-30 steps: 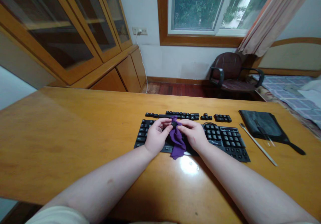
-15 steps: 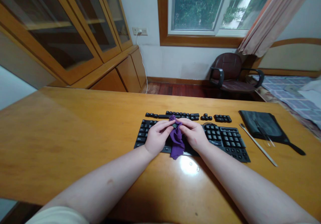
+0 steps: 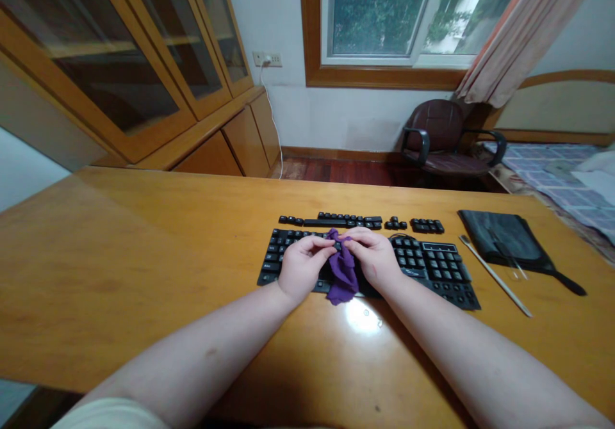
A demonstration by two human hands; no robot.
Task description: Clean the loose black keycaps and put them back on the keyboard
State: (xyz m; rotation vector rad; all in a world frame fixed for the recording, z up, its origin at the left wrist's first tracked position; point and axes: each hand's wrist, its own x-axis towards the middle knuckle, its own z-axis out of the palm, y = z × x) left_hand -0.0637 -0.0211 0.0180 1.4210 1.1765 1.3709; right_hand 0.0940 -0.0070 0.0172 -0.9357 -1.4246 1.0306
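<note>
Over the black keyboard both hands meet around a purple cloth. My left hand pinches a small black keycap between thumb and fingers, against the cloth. Closed on the cloth is my right hand, its fingertips close to the keycap. The cloth's lower end hangs down over the keyboard's near edge. My hands and the cloth cover the middle of the keyboard. Along its far side lie loose black keycaps in rows, with a long spacebar among them.
To the right on the wooden desk lie a thin white-handled brush, a black pouch with a wire tool on it, and a dark handle. A chair stands beyond the desk.
The keycap and my fingertips have shifted slightly towards me. My left fingers have curled in more, and the cloth has bunched differently around the keycap.
</note>
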